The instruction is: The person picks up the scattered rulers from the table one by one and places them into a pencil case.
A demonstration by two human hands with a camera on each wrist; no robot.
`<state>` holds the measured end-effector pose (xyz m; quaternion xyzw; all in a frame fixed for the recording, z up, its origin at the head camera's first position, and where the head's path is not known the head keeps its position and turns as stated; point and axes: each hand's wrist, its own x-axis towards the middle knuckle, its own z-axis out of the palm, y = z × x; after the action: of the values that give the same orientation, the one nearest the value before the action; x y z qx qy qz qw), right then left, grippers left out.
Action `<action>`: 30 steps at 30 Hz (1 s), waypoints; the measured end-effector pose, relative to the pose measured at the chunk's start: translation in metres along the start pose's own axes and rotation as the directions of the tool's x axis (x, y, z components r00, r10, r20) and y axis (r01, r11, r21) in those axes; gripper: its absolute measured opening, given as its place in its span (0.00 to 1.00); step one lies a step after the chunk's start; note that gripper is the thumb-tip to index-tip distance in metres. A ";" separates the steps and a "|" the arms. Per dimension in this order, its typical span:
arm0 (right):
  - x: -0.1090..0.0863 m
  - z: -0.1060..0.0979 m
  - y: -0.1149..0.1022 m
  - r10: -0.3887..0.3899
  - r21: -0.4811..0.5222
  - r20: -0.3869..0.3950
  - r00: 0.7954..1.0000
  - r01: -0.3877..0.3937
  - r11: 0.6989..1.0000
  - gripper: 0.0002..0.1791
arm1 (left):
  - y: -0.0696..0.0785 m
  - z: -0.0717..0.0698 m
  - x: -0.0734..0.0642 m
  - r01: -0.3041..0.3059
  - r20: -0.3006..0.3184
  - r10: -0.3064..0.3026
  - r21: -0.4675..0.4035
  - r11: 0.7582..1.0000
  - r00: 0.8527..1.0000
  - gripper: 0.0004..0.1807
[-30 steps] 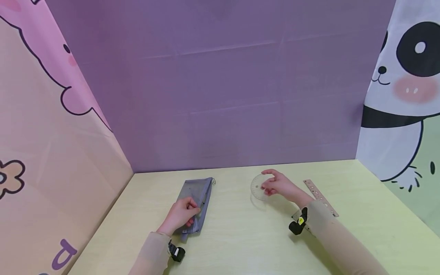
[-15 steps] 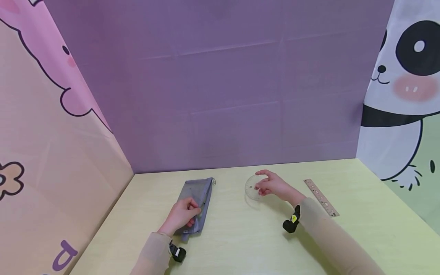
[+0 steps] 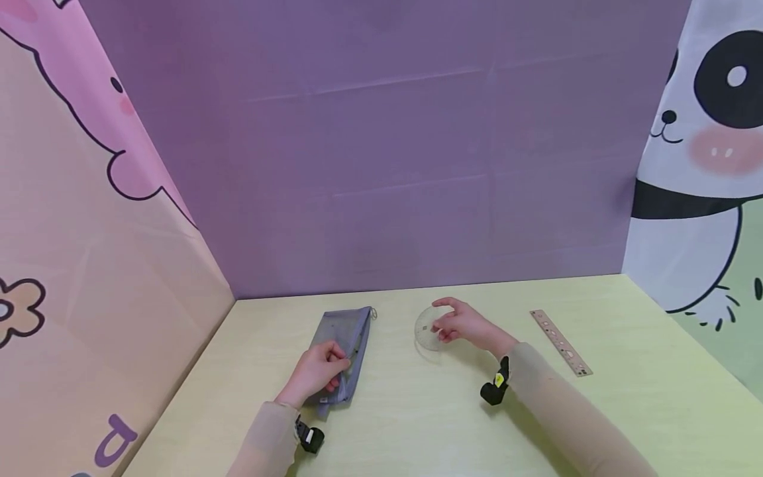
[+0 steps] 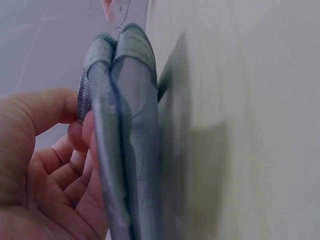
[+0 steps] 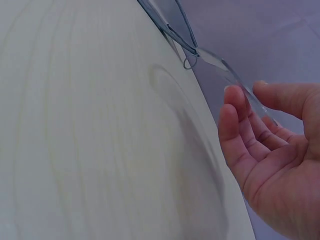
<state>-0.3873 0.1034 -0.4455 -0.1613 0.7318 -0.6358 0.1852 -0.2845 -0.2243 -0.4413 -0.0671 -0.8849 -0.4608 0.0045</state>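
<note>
A grey-purple mesh zip pouch (image 3: 334, 324) lies on the left part of the table. My left hand (image 3: 314, 372) pinches one layer of its zipped edge between thumb and fingers. In the left wrist view the two sides of the pouch (image 4: 142, 145) stand parted, with a narrow gap between them. To the right of it, my right hand (image 3: 467, 327) pinches a round clear protractor (image 3: 424, 328) by its right part, holding it tilted above the table. In the right wrist view the protractor (image 5: 234, 76) appears almost edge-on, and its shadow falls on the tabletop.
A pinkish ruler (image 3: 561, 343) with cut-out shapes lies at the right of the pale wooden table (image 3: 393, 430). A small ring (image 3: 373, 313) hangs at the far corner of the pouch. Behind the table rises a purple cloth backdrop (image 3: 369, 165), with printed panels on either side.
My right hand has carried the protractor left, closer to the pouch. A clear piece by my right wrist has gone out of sight near the sleeve. The left hand keeps its pinch.
</note>
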 end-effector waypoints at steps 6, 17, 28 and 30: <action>0.002 0.010 -0.002 0.009 -0.009 -0.006 1.000 -0.009 1.000 0.30 | -0.001 0.000 0.000 -0.001 -0.004 0.001 -0.005 1.000 1.000 0.04; 0.018 0.029 0.001 0.004 0.007 0.007 1.000 -0.004 1.000 0.31 | -0.001 0.000 0.002 0.017 -0.005 -0.017 -0.004 1.000 1.000 0.04; 0.028 0.054 0.005 0.011 0.107 -0.011 1.000 -0.010 0.994 0.28 | -0.002 -0.001 0.002 0.004 -0.008 -0.004 -0.012 1.000 1.000 0.04; 0.029 0.060 0.005 0.011 0.124 -0.017 1.000 -0.009 0.992 0.28 | -0.003 -0.001 0.002 0.004 -0.009 -0.004 -0.011 1.000 1.000 0.04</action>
<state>-0.3841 0.0387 -0.4594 -0.1400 0.6933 -0.6804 0.1916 -0.2865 -0.2263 -0.4431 -0.0633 -0.8824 -0.4662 0.0073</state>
